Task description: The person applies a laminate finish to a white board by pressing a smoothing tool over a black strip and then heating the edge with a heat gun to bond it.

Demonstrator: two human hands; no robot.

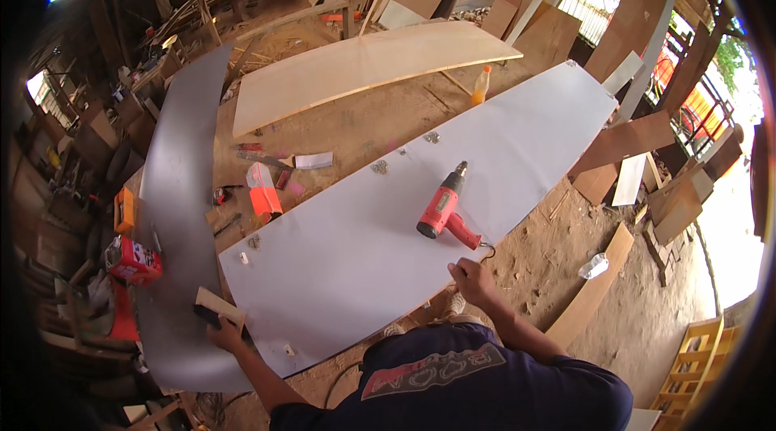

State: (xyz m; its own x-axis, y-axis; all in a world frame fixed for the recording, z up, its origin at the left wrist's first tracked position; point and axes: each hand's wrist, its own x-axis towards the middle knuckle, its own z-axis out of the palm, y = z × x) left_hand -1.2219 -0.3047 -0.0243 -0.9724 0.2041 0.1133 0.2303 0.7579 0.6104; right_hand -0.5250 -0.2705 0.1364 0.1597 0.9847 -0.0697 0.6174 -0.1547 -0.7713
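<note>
At the lower left, my left hand is closed around a small dark block. A pale wooden piece lies against it, by the near left corner of a long pale grey panel. My right hand is curled at the panel's near edge; what it holds, if anything, is too small to make out. Just beyond that hand, a red and black heat gun rests on the panel, nozzle pointing away, its cord hanging beside my fingers. Small piles of metal hardware dot the panel's far edge.
A curved grey sheet stretches along the left, bearing a red box. Beyond the panel are a plywood sheet, an orange bottle, a scraper and a tape measure. Boards lie on the dirt floor at right.
</note>
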